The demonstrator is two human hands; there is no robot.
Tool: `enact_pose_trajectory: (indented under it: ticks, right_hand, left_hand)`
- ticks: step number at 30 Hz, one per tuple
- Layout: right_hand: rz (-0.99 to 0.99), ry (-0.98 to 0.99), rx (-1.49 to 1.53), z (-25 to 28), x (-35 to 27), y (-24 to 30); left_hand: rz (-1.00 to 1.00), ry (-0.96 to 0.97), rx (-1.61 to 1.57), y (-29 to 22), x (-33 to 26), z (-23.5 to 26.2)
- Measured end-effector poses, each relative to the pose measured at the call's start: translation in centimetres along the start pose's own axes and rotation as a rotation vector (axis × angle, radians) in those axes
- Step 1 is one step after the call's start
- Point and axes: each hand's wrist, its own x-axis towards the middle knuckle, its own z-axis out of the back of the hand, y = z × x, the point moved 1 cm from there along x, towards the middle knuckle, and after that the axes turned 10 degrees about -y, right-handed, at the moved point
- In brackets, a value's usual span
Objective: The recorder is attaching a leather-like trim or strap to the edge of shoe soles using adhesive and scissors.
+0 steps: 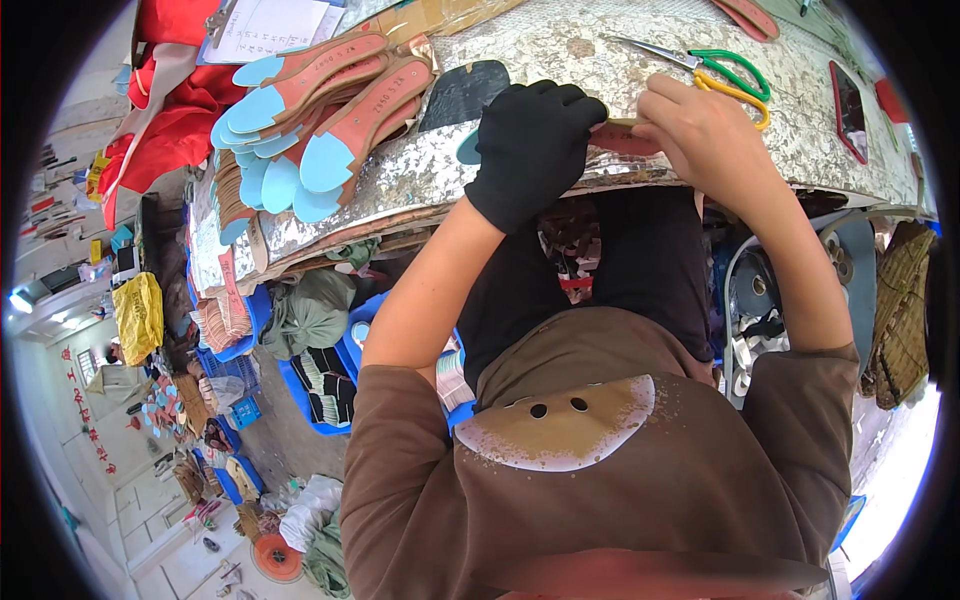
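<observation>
One reddish insole [626, 141], held at the near edge of the bench [560, 52] between gloved left hand [540, 142] and bare right hand [703, 132], both with fingers curled closed on it, seems light, bendable and hardly fragile, best gripped toward either end.

Piled insoles [327, 163] block the left; scissors [690, 61] lie past the right hand [697, 135]; tabletop [565, 52] between is passable.

Insole [625, 139]: reddish-brown strip, mostly hidden
Pose: roughly crosswise, held between left hand [537, 150] and right hand [700, 135]
Place: at the near edge of the counter [560, 50]
Blue tip [468, 148]: rounded, left of the glove; whether joined, unclear
</observation>
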Motion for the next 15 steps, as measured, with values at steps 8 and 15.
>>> enact_pose_trajectory:
  ticks: [8, 15]
  right_hand:
    - [-0.038, -0.084, 0.146, 0.0, -2.0, -1.1]
    - [-0.509, 0.082, 0.57, 1.0, -3.2, -1.5]
  left_hand:
    - [-0.071, 0.215, -0.02, -1.6, 1.7, 0.2]
    - [0.002, 0.591, 0.066, -2.9, 2.5, 0.1]
